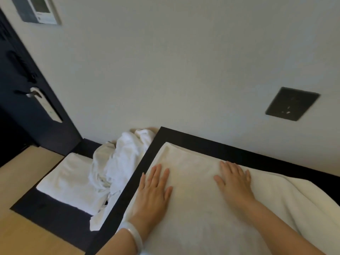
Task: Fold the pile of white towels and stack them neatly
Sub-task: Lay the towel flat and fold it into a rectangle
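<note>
A white towel (195, 205) lies spread on the dark table (211, 146) in front of me, one corner near the wall. My left hand (154, 186) rests flat on its left edge, fingers straight. My right hand (234, 179) lies flat on the towel further right, fingers spread. To the left, on a lower dark surface (46, 210), sits a folded white towel (68, 183). A crumpled pile of white towels (117, 162) leans between that folded towel and the table's side.
A pale wall rises right behind the table, with a dark socket plate (291, 103). A dark door with a metal handle (36, 94) stands at the left. Light wooden floor (24, 234) shows at the lower left.
</note>
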